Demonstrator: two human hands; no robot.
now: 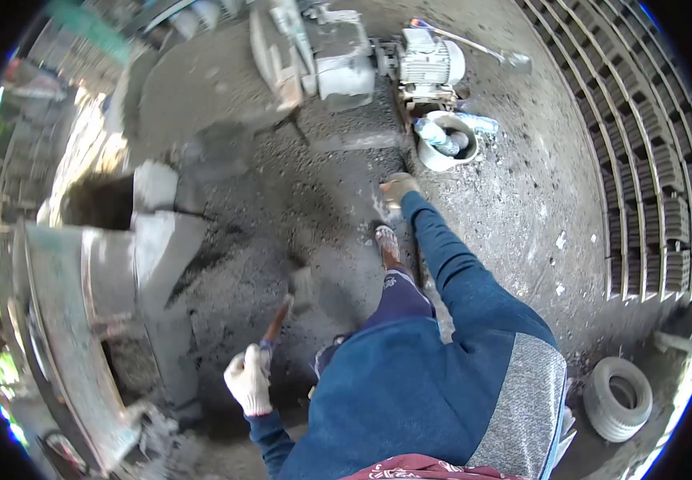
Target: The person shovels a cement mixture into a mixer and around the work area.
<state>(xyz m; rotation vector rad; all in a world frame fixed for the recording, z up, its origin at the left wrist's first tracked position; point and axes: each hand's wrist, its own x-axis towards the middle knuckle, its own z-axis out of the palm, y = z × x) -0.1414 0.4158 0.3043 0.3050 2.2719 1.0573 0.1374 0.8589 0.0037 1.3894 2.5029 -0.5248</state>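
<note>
While I am gripping the shovel by its reddish handle in my gloved left hand, I am judging it best to be keeping the blade low and flat against the dark ground, with my right hand – stretched out ahead, its fingers loosely curled around nothing I can make out – steadying me. The shovel is looking worn – a grey, dirt-caked blade just left of my sandalled foot.

Outdoor work yard with a grey, gritty dirt floor. Rows of concrete blocks line the right side. An electric motor and white bucket sit ahead, a tyre lower right. Bright daylight at left.
</note>
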